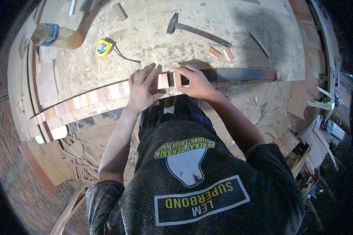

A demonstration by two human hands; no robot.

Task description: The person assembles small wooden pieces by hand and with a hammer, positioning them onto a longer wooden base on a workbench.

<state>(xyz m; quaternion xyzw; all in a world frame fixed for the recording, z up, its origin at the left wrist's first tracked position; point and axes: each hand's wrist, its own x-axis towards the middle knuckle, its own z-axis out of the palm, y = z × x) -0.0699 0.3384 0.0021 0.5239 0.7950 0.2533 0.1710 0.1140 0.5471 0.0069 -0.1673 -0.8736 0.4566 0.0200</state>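
Block [177,80], pinched in the right hand [199,84] just beside the row [100,95]; left hand [139,91] spread over the row. Probably light, stiff; best taken by its ends.

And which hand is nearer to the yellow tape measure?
Left. The left hand rests on the row of wooden blocks, closer to the person than the yellow tape measure and to its right; the right hand is farther right, holding a small wooden block.
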